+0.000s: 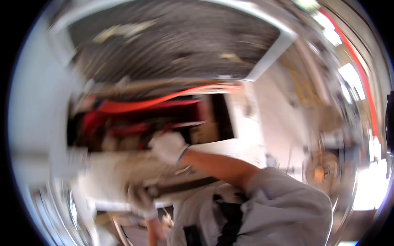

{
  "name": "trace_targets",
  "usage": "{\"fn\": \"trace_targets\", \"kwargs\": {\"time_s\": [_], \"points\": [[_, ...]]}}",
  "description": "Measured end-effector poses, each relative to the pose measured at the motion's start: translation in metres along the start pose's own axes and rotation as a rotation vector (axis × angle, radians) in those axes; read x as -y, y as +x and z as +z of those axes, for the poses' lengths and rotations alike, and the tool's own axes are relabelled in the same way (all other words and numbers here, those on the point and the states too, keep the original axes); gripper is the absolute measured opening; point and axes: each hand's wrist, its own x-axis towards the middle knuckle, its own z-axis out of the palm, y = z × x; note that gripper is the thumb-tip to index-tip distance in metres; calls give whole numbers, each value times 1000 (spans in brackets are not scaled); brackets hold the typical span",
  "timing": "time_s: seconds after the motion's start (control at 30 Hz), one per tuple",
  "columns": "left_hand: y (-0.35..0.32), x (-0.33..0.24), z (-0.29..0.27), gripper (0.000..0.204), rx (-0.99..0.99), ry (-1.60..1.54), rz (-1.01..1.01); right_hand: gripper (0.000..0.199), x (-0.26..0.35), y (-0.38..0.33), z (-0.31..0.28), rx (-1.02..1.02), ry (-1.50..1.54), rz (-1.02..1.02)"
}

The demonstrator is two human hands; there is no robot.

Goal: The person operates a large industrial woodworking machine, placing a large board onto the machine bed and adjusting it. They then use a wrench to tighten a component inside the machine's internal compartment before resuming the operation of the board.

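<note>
Motion blur smears much of the view. My right hand (167,147), in a white glove with a blue cuff edge, reaches over the near edge of a dark rectangular opening (225,119). Beyond its fingertips lies a red container or tray (143,117) with blurred contents that I cannot make out. Lower left, my left hand (140,200), in a greyish glove, is at the front edge of the pale worktop (102,174). A dark bar-like thing (184,186) lies beside it; whether the hand touches it is unclear. The fingers of both hands are too smeared to read.
An orange-red strip (172,96) curves along the far side of the opening. Behind it stands a white-framed panel (269,55) with a dark ribbed surface. A pale wall or cabinet (35,110) rises at the left. A round brownish object (322,172) stands at the right.
</note>
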Motion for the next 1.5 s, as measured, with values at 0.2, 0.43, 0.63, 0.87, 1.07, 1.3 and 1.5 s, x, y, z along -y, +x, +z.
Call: {"fn": "trace_targets", "kwargs": {"time_s": [0.2, 0.43, 0.63, 0.87, 1.07, 1.3, 1.5], "points": [[43, -24, 45, 29, 132, 226, 452, 12, 30, -29, -23, 8, -313, -150], [80, -35, 73, 30, 306, 297, 567, 34, 50, -83, -59, -41, -168, -121], [102, -34, 75, 31, 335, 345, 549, 28, 61, -82, -62, -94, -161, -150], [120, -29, 77, 33, 377, 376, 483, 24, 51, -51, -18, -28, -116, -103], [138, -13, 73, 35, 407, 412, 355, 26, 58, -30, -3, -14, -120, -167], [133, -75, 49, 25, 208, 395, 336, 24, 15, -66, 1, -265, 205, -138], [208, 13, 55, 26, 196, 137, 183, 27, -71, -175, -46, -666, 490, 167]]}}
